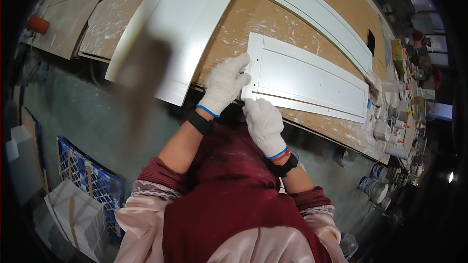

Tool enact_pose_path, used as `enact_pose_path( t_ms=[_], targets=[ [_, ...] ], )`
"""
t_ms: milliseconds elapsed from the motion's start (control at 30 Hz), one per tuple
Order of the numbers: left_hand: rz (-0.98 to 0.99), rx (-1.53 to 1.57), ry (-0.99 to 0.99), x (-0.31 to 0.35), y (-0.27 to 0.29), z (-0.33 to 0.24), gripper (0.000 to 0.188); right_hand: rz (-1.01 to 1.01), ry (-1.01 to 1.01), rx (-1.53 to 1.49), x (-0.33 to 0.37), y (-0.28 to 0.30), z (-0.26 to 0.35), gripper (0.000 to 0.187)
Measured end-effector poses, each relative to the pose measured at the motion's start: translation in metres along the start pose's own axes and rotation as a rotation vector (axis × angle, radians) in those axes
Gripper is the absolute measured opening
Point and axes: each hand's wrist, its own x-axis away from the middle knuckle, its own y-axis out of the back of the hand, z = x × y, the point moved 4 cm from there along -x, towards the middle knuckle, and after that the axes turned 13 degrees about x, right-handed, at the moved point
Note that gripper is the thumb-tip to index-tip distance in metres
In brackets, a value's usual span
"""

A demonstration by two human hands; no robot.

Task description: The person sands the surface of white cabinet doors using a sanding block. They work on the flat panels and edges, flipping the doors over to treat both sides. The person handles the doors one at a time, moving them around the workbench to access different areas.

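In the head view, the left hand in a white knitted glove (225, 83) bent its fingers at the left end of a white, rectangular panel with a recessed centre (312, 79); whether they gripped it or only rested there could not be told. The right hand in a matching glove (264, 122) curled its fingers at the panel's near left corner, their hold hidden by the glove. The panel lay flat, stretching rightward from both sets of fingers across a brown, white-flecked tabletop (239, 24). Left of the left fingers, a larger smooth white board (195, 9) jutted past the table edge; beyond the fingers, farther right, lay a narrow, white framed panel (321, 22).

A one-ended lift could have scraped the panel's far end, and a leftward swing could have knocked the jutting board. Loose gloves might have let the corner slip.
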Motion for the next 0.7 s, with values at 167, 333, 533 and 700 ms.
enact_pose_path(
  t_ms=[167, 333, 533, 700],
  targets=[
    [-0.027, -0.081, -0.073, 0.0, 0.001, 0.001, 0.027, 0.067, 0.013, 0.06, 0.0, 0.003, 0.0, 0.009],
    [0.011, -0.046, -0.013, -0.001, -0.001, -0.002, 0.025, 0.004, 0.028, 0.088, -0.002, -0.003, 0.009, 0.008],
    [0.017, -0.048, -0.049, 0.0, 0.001, -0.002, 0.025, 0.161, 0.144, -0.116, 0.01, 0.012, 0.003, 0.011],
    [0.117, -0.256, 0.087, -0.001, -0.001, -0.01, 0.043, 0.124, -0.05, -0.16, 0.028, 0.006, -0.047, 0.019]
  ],
)
